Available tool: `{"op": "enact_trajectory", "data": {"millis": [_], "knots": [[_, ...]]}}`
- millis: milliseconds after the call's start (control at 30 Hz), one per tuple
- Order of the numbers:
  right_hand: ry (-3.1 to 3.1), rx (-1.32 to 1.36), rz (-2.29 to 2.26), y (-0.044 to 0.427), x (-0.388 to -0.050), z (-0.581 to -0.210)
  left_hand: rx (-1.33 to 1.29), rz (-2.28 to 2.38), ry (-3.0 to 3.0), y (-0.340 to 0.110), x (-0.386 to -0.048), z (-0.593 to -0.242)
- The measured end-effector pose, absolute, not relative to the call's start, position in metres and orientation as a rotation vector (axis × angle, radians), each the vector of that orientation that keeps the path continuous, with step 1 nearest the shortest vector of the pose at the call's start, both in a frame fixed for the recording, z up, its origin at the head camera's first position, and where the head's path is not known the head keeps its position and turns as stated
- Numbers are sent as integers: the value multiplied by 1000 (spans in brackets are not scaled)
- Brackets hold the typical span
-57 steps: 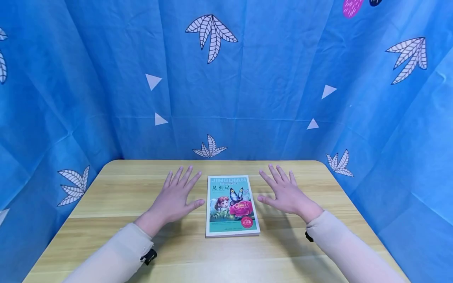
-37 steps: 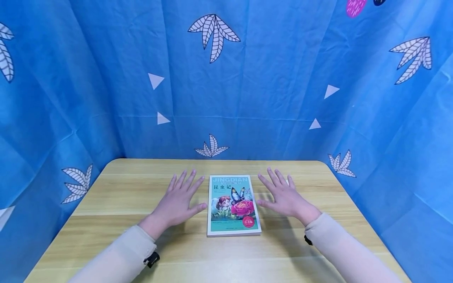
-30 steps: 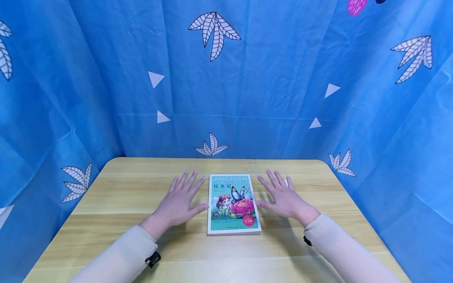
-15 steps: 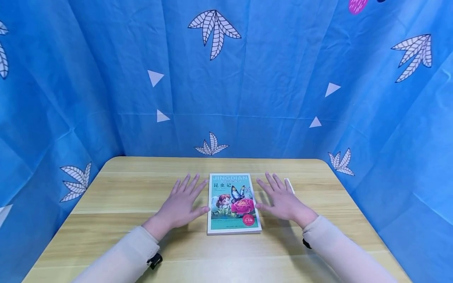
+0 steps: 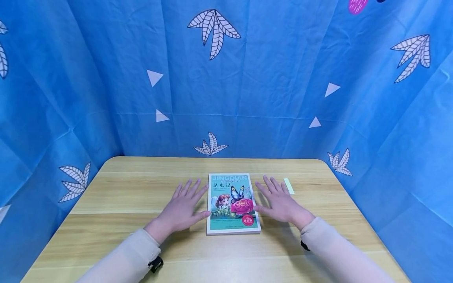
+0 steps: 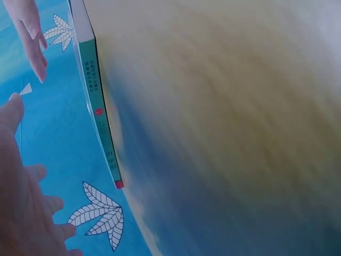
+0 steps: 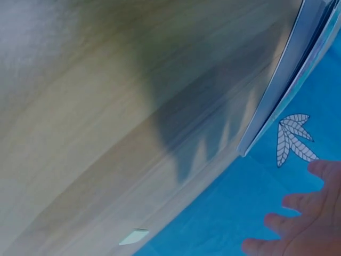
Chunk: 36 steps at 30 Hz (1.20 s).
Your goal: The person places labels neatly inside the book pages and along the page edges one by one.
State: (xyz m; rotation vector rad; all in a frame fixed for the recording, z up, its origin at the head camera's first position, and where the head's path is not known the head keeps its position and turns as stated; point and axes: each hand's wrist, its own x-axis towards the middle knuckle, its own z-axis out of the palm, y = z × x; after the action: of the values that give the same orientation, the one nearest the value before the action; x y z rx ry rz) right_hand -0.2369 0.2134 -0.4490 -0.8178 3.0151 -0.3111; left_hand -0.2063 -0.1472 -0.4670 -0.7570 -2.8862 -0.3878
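Observation:
In the head view a green-covered book point(image 5: 231, 204) with a butterfly and a pink flower lies flat on the wooden table. My left hand point(image 5: 180, 210) is at its left side, fingers spread, thumb tip by the book's left edge. At its right side is my right hand point(image 5: 281, 204), likewise spread, its thumb tip at the right edge. Whether either thumb touches the book I cannot tell. The left wrist view shows the book's green spine point(image 6: 98, 106) beside my left hand point(image 6: 32, 197). In the right wrist view my right hand point(image 7: 306, 218) holds nothing.
A small pale green strip point(image 5: 289, 186) lies on the table point(image 5: 124, 196) just beyond my right fingers. Blue curtains point(image 5: 265, 78) with white leaves and triangles stand behind the table and at both sides.
Both hands have come slightly nearer the book and lower in the head view. The pale strip, earlier mostly behind my right fingers, now shows. The book lies as before.

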Motion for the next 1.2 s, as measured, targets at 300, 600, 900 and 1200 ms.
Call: {"op": "enact_trajectory", "data": {"millis": [300, 600, 900, 1200], "knots": [[3005, -817, -305, 212, -239, -452, -749, -356, -2923, -146, -205, -464], [2969, -826, -324, 209, -241, -453, -744, -359, -2977, -141, -210, -463], [2945, -831, -294, 207, -241, -456, -753, -342, -3015, -136, -212, -462], [2931, -842, -286, 206, -241, -457, -793, -376, -3002, -135, -211, -468]]}}
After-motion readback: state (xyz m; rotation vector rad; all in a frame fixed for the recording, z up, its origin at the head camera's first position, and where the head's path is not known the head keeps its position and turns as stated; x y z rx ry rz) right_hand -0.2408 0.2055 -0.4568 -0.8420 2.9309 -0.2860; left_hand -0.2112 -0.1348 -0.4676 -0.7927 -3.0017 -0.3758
